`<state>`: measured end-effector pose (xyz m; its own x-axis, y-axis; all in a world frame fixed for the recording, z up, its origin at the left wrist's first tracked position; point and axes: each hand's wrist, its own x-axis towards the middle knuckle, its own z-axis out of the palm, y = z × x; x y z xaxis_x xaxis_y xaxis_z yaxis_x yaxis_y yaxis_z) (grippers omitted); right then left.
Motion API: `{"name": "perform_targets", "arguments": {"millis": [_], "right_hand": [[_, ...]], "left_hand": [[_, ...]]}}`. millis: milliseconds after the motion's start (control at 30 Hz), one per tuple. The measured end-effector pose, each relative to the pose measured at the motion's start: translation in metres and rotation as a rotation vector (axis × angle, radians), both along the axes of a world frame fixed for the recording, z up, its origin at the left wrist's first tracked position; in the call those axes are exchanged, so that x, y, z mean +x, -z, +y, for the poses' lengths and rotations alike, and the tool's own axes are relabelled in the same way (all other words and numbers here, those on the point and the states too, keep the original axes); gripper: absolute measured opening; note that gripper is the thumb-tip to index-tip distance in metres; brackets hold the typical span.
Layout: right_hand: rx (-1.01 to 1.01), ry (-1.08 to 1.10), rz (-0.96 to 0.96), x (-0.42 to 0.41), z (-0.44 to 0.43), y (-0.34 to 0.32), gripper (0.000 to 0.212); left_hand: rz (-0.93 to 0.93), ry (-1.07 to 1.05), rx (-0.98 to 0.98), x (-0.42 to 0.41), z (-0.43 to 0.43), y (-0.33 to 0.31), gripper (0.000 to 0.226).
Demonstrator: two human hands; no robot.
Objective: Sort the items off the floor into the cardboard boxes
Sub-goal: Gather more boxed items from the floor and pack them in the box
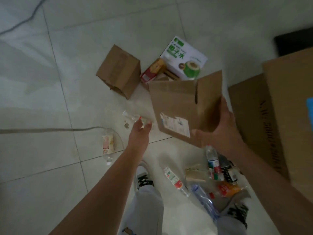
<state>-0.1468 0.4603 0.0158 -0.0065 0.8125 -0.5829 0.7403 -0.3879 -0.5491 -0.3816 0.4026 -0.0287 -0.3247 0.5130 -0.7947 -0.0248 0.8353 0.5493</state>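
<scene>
Trouser legs (149,209) are standing right under the camera at 6 o'clock, with a pile of bottles (213,167) lying on the floor (67,82) around 5 o'clock. Left hand (140,131) is reaching toward 12 o'clock, fingers curling around a crumpled clear wrapper (133,117) (blurry, but it looks pinched). The right hand (223,122) is gripping the small cardboard box (177,99) by its lower corner at 1 o'clock. I'd be swinging the box's open side under that wrapper and keeping the grip firm, since it's hanging one-handed.
</scene>
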Motion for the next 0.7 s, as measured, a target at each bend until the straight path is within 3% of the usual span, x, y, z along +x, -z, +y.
{"name": "perform_targets", "arguments": {"millis": [100, 200, 367, 500, 600, 700], "right_hand": [[-0.007, 0.118, 0.112, 0.04, -0.022, -0.049, 0.133], [0.05, 0.192, 0.182, 0.072, -0.038, -0.088, 0.131], [0.176, 0.304, 0.278, 0.124, -0.045, -0.147, 0.128], [0.247, 0.372, 0.373, 0.174, -0.046, -0.193, 0.123], [0.269, 0.567, 0.504, 0.227, -0.041, -0.22, 0.118], [0.308, 0.715, 0.593, 0.296, -0.029, -0.238, 0.118]], "left_hand": [[0.003, -0.006, 0.06, 0.033, 0.016, -0.033, 0.054], [-0.062, 0.001, 0.117, 0.073, 0.026, -0.073, 0.035], [-0.063, -0.088, 0.26, 0.137, 0.04, -0.149, 0.025], [0.009, 0.008, 0.351, 0.192, 0.06, -0.204, 0.026], [0.082, 0.111, 0.415, 0.251, 0.086, -0.24, 0.023], [0.042, 0.176, 0.533, 0.323, 0.121, -0.263, 0.018]]}}
